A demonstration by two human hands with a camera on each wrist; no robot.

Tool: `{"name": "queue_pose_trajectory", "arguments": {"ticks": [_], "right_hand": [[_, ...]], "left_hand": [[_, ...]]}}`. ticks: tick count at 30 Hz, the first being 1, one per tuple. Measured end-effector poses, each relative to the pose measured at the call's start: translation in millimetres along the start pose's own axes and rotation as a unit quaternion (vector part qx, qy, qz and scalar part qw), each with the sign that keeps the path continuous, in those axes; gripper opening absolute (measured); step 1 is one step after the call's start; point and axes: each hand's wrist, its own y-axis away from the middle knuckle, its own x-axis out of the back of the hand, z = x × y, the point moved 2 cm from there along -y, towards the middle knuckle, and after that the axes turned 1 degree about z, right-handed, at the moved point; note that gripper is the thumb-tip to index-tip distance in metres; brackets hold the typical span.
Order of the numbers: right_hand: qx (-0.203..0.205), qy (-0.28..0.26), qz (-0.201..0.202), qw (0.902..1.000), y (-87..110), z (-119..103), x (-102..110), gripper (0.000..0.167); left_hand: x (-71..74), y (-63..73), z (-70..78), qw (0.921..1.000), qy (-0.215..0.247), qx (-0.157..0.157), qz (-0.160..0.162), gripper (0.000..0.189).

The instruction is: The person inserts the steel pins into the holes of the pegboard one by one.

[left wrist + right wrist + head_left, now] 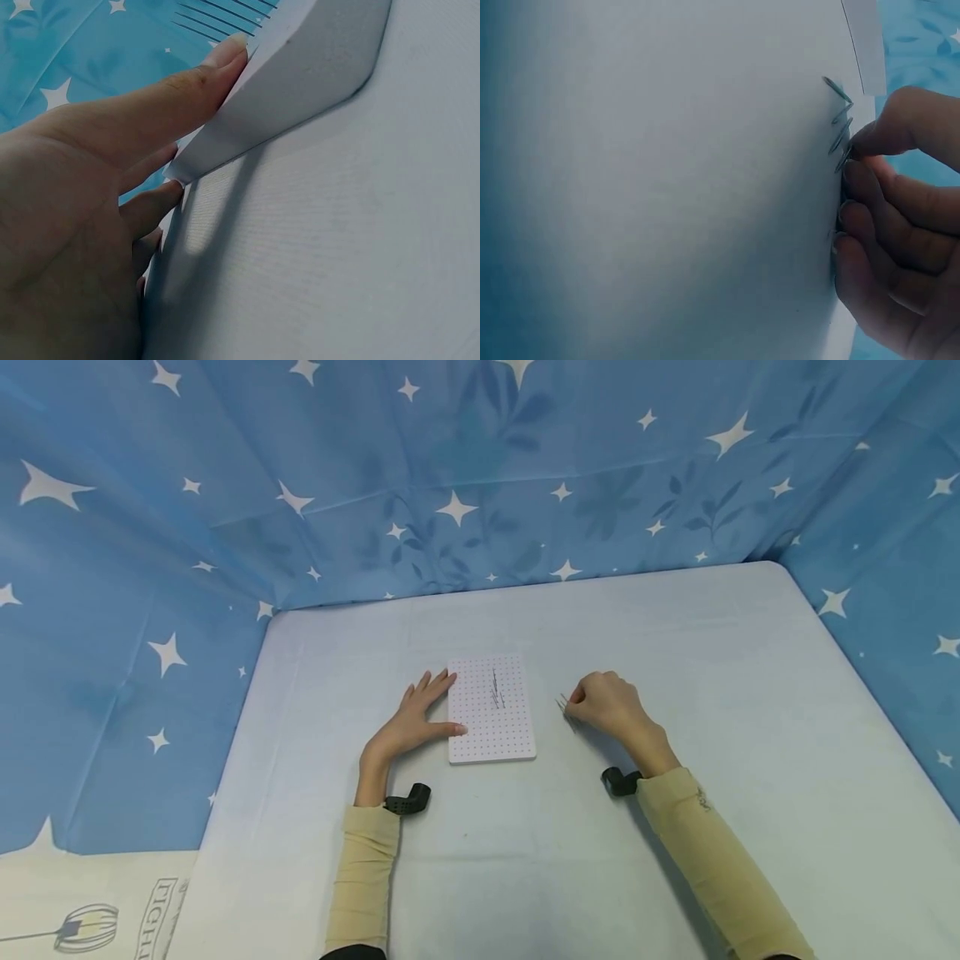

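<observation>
Far left: cream cloth with printed whisk [45, 881], below blue star-printed fabric [112, 693] enclosing back and sides. White, faintly creased bench [720, 652]. Left hand [408, 722]: fingers spread, thumb on the left edge of a rectangular white board [491, 739], rounded corners, gridded holes, lying mid-bench; thin dark pins [496, 689] rise from it. Right hand [609, 703] pinches among slim metallic pins [841, 136], partly hiding them.
</observation>
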Motion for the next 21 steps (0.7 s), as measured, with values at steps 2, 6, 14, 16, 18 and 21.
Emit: {"name": "queue_pose_trajectory", "arguments": {"ticks": [2, 6, 14, 16, 18, 21], "right_hand": [[-0.001, -0.009, -0.001, 1.0, -0.6, 2.5, -0.6, 0.016], [-0.009, -0.04, -0.002, 0.9992, -1.8, 7.9, -0.3, 0.018], [-0.021, -0.093, -0.009, 0.9954, -0.2, 10.7, 1.7, 0.022], [-0.021, -0.105, -0.009, 0.9942, 0.5, 10.7, 2.3, 0.02], [-0.02, -0.119, -0.007, 0.9926, 1.0, 10.9, 2.8, 0.017], [-0.013, -0.14, -0.004, 0.9901, 2.0, 10.8, 3.5, 0.015]], "left_hand": [[-0.4, -0.6, -1.2, 1.0, -0.002, 0.0, 0.0, 0.097], [0.4, -0.9, -1.5, 1.0, -0.002, 0.0, 0.001, 0.097], [1.3, 0.1, 0.9, 1.0, 0.0, 0.003, 0.001, 0.098], [1.0, 0.3, 0.8, 1.0, -0.001, 0.002, 0.001, 0.098], [0.7, 0.5, 1.0, 1.0, 0.0, 0.002, 0.0, 0.098], [-0.4, 0.1, 0.3, 1.0, 0.001, -0.001, 0.002, 0.098]]}}
